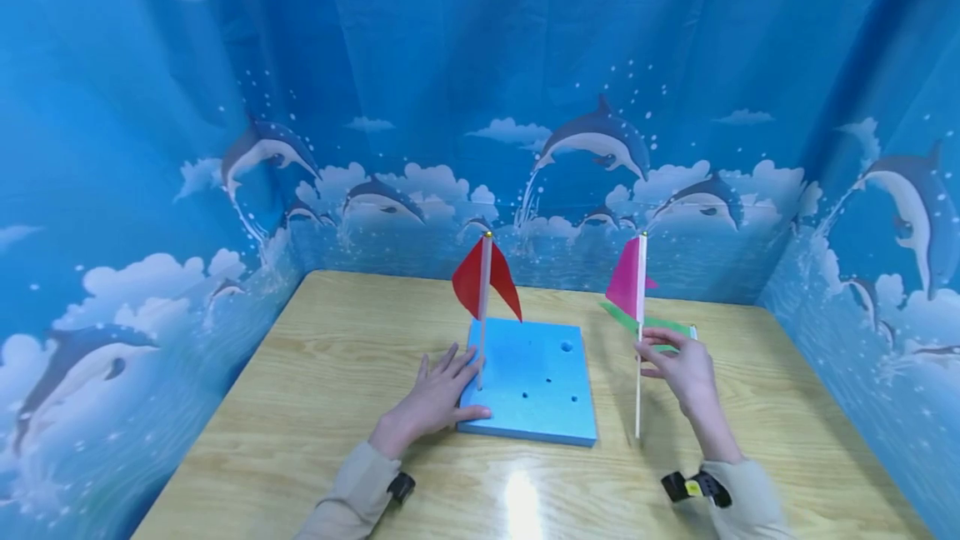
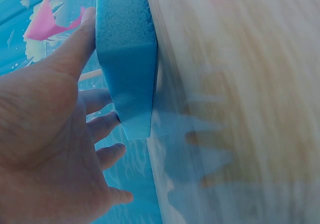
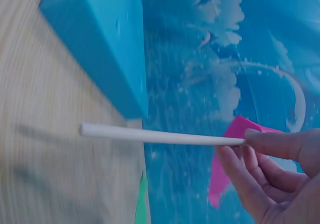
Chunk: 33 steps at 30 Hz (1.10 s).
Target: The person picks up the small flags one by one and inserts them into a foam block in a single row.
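My right hand [image 1: 684, 365] pinches the white stick of a pink flag [image 1: 625, 280] between thumb and fingertips, holding it upright to the right of a blue foam block [image 1: 536, 415]. In the right wrist view the stick's lower end [image 3: 92, 130] hangs above the table. Several small holes and one larger one mark the block's top. A red flag [image 1: 468, 277] stands in it near its left edge. My left hand [image 1: 435, 398] rests with spread fingers on that left edge, thumb toward the front corner. The left wrist view shows its fingers [image 2: 104, 126] against the block's side.
A green flag [image 1: 678, 328] lies on the table behind my right hand, partly hidden by it. The wood-grain table [image 1: 360, 332] is bordered at the back and sides by a blue curtain [image 1: 450, 65] printed with dolphins.
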Available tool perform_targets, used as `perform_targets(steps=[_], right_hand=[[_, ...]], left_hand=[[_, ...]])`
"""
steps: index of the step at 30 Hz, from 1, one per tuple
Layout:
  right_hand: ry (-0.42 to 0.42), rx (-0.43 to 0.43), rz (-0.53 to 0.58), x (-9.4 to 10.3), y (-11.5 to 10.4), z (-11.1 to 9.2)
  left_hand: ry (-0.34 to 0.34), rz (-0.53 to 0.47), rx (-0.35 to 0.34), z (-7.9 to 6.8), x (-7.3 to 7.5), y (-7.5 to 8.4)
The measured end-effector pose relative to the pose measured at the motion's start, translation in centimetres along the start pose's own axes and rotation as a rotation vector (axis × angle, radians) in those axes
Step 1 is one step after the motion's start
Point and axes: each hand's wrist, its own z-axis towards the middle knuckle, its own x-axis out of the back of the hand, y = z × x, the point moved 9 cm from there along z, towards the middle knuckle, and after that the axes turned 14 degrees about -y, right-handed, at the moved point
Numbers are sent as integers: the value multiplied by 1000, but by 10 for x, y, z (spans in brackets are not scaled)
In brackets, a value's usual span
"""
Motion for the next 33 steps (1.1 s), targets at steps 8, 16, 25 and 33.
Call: perform_targets(steps=[8, 16, 25, 33], right_hand=[[25, 93, 118, -32, -28, 8], [25, 203, 289, -69, -60, 10], [-12, 325, 323, -103, -94, -3], [-51, 361, 302, -121, -97, -8]], left_hand=[[7, -3, -9, 0, -2, -2], [4, -1, -12, -1, 0, 0], [13, 17, 17, 1, 0, 0], [5, 20, 40, 3, -1, -2]])
